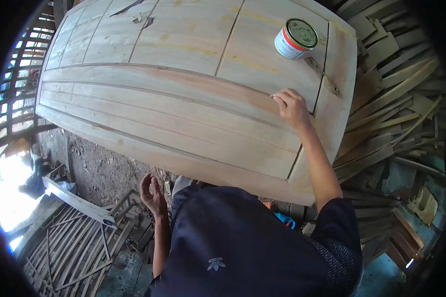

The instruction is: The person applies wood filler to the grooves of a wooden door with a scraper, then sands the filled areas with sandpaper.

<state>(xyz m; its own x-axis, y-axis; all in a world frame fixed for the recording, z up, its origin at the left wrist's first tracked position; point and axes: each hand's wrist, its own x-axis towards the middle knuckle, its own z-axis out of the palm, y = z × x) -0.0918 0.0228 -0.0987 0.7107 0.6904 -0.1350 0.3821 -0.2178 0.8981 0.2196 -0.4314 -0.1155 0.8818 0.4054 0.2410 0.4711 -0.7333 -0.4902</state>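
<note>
Big framed wooden panel: pale, bare-looking wood, dark grooves between boards, reddish tint along middle rail, yellowish streaks across far boards. Lies face up, long side running left-right. Shows jagged dark marks toward far left; can't tell holes from stains. Also tiny dark bit: pinched in right hand over panel, too small to identify.
</note>
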